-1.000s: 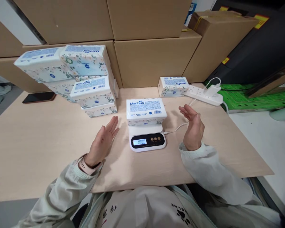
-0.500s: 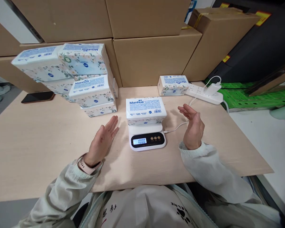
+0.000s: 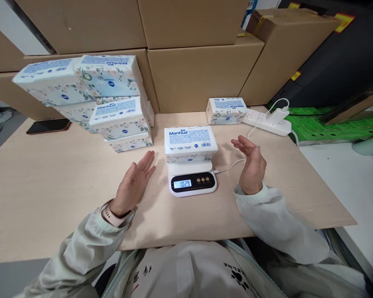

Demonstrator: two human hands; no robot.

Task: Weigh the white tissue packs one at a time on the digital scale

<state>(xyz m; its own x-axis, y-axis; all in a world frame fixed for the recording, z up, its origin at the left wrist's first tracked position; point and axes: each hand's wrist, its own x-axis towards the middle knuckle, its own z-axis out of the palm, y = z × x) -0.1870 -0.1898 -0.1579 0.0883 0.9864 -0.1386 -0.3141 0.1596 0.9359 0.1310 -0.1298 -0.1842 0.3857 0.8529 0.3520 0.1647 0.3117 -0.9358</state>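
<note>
A pack of tissues (image 3: 190, 142) lies flat on a white digital scale (image 3: 192, 190), whose lit display reads 1029 or 102.9; a decimal point is too small to make out. My left hand (image 3: 134, 182) rests beside the scale on its left, fingers stretched out, apart from the pack. On the other side my right hand (image 3: 251, 165) is held with its fingers extended, holding nothing, near the white cable (image 3: 231, 166) that runs into the scale.
Several more tissue packs (image 3: 119, 114) are stacked at the back left, beside a dark phone (image 3: 48, 126). One single pack (image 3: 226, 111) sits at the back, touching or close to a white power strip (image 3: 265, 122). Cardboard boxes (image 3: 202, 78) form a wall behind the table.
The scale's reading has gone from about 1000 to 1029 in the same digits. Both hands and the pack stay nearly where they were; the view has shifted very slightly.
</note>
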